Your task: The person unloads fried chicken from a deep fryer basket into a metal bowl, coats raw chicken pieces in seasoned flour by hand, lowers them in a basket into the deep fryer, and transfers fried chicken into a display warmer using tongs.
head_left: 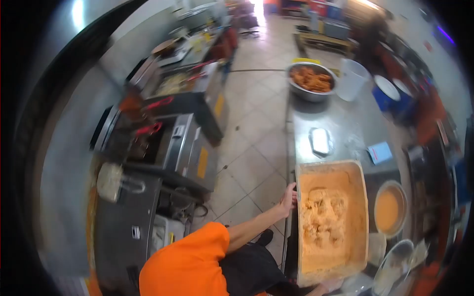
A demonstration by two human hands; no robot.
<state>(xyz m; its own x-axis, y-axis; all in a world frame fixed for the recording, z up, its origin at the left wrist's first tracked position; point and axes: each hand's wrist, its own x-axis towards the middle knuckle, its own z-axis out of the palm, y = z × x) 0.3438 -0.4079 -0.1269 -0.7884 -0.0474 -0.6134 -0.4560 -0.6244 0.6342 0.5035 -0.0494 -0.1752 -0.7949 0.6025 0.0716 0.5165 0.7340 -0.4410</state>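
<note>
A large rectangular tub [359,217] in front of me holds orange breading flour [316,264] with several coated lumps [323,227] half sunk in it. My left hand [289,200] grips the tub's left side near the rim, its fingers closed against the wall. At the near end, low in the picture, my right hand [330,285] is against the tub's edge; most of its fingers are hidden. To the right of the tub stands a round container of orange liquid batter [389,211].
Farther along the steel table [308,123] are a steel bowl [312,96] of reddish-orange food pieces, a clear plastic container [352,79], a small foil-like tray [321,142] and a blue-white packet [379,153]. Fryers [182,148] with red-handled baskets stand left across the tiled aisle [252,123].
</note>
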